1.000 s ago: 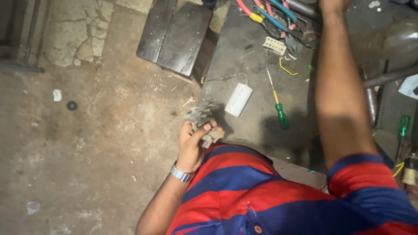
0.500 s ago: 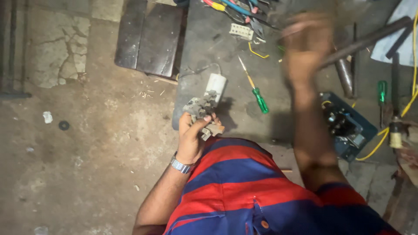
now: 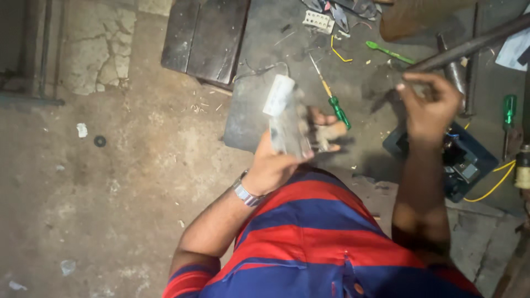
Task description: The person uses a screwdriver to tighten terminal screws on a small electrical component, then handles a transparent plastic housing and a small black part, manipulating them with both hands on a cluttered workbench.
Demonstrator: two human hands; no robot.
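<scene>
Showing, from a head camera looking straight down: left hand (image 3: 287, 157) raised above the lap, fingers wrapped around a blurred grey metal part (image 3: 290, 129), with the thumb and fingertips visible on its far side; silver wristwatch (image 3: 245, 194) on the same wrist. Held just in front of a white rectangular block (image 3: 279, 95), which lies on a dark metal plate (image 3: 243, 116) on the floor; touching or apart, cannot tell, owing to motion blur. Right hand (image 3: 428, 107) lifted well apart from the left, fingers curled loosely inward with thumb toward fingertips; whether anything is pinched between them, cannot tell. Beneath and just behind that hand, a blue device (image 3: 469, 163) with a yellow wire (image 3: 494, 185) trailing off its right side. Lying between the two hands, a green-handled screwdriver (image 3: 331, 94), tip pointing away from the body. Farther off, a second green tool (image 3: 389, 52), a white terminal strip (image 3: 318, 21), and a long dark metal bar (image 3: 469, 44) running diagonally toward the upper right. At far right, another green-handled screwdriver (image 3: 509, 110) standing roughly vertical in the view. At upper left of the plate, a dark wooden board (image 3: 204, 36). Filling the left half, cracked, dusty concrete floor (image 3: 110, 182). Across the bottom, red-and-blue striped shirt (image 3: 320, 243).
</scene>
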